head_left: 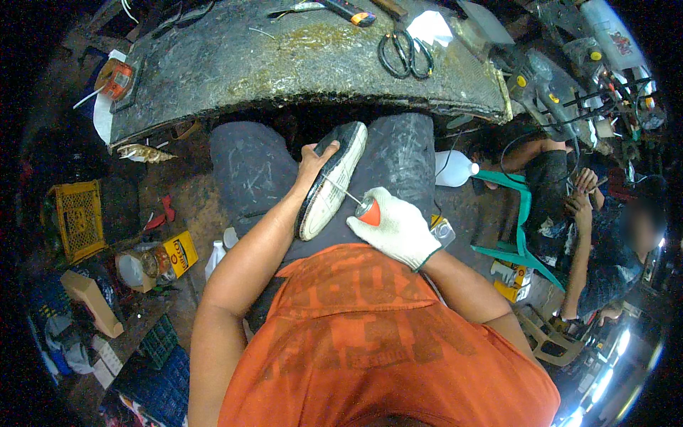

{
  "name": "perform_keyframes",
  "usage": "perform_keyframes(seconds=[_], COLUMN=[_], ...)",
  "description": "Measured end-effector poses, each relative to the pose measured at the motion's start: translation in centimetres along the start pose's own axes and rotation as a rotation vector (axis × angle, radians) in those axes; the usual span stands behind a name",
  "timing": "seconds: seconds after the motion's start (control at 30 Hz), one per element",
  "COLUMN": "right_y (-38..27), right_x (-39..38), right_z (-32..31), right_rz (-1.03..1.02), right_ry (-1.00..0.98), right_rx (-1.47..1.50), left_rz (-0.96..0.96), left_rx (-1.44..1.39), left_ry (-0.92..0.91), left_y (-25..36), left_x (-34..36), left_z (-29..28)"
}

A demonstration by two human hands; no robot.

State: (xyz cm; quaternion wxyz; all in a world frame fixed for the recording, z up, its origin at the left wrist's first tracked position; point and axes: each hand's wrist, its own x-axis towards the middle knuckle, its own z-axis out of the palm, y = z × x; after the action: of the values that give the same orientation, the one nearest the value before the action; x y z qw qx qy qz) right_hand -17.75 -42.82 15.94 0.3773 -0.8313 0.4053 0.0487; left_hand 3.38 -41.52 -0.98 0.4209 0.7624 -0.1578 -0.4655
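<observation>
A shoe (333, 191) with a black upper and a worn whitish sole lies tilted across my lap, its sole turned to the right. My bare left hand (313, 165) is closed around its side near the middle, the thumb over the black upper. In a white knit glove, my right hand (398, 229) grips the orange handle of an awl (370, 213). The awl's thin metal shaft reaches up and left to the sole; whether the tip has gone into it I cannot tell.
Ahead of my knees stands a worn bench (299, 67) bearing black-handled scissors (405, 55) and a white scrap (430, 28). On the right are a white bottle (455, 169), a green plastic chair (525, 213) and another person (605, 235). A yellow crate (77, 219) stands left.
</observation>
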Motion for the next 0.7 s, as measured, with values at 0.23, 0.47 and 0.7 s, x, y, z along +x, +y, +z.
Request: perform_keyframes(seconds=[0.23, 0.47, 0.7], right_y=[-0.4, -0.2, -0.4], right_x=[0.1, 0.3, -0.5], right_z=[-0.8, -0.7, -1.6], right_rz=[0.124, 0.100, 0.012], right_ry=[-0.039, -0.031, -0.046], right_rx=[0.067, 0.045, -0.089], left_rz=[0.120, 0.197, 0.267], left_rx=[0.086, 0.121, 0.252], left_ry=[0.052, 0.028, 0.057], left_y=[1.8, 2.1, 2.7], left_x=[-1.0, -0.8, -1.4], left_z=[-0.3, -0.3, 0.0])
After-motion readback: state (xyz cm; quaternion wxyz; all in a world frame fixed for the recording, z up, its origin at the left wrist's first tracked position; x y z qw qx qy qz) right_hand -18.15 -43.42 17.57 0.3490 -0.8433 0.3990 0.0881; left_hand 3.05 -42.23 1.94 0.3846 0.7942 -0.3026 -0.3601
